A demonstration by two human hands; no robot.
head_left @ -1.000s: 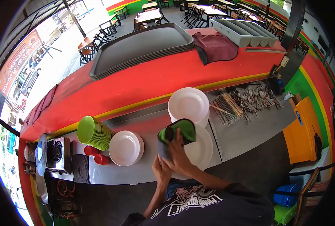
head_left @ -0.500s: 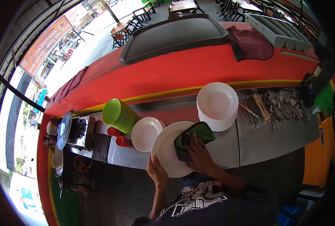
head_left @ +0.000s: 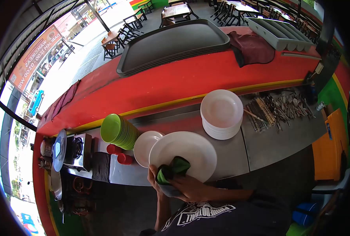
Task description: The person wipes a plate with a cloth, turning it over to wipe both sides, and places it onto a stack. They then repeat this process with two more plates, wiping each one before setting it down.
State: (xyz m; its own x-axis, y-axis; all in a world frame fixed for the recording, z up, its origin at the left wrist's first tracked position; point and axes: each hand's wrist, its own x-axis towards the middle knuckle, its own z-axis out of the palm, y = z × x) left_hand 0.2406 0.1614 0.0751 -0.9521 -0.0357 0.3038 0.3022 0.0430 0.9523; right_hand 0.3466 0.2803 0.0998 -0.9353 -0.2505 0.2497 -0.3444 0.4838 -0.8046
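Observation:
A large white plate (head_left: 196, 151) is held up in front of me, tilted so its inner face shows. My left hand (head_left: 153, 179) is closed on its lower left rim, partly covered by the cloth. My right hand (head_left: 191, 189) presses a green and black cloth (head_left: 179, 166) onto the plate's lower left, the fabric bunched in its fingers. Behind the plate, to the left, lies another white plate (head_left: 143, 146) on the steel counter. A stack of white plates (head_left: 222, 109) stands to the right.
Green bowls (head_left: 118, 131) are stacked left of the plates, beside red cups (head_left: 124, 159) and a gas stove (head_left: 80, 148). Cutlery (head_left: 289, 110) is spread at the right. Dark trays (head_left: 175, 45), a maroon cloth (head_left: 251, 48) and a grey cutlery holder (head_left: 281, 34) rest on the red ledge.
The right hand has moved the cloth from the plate's upper right to its lower left, close to the left hand. The cloth is now more bunched. The camera view has shifted slightly.

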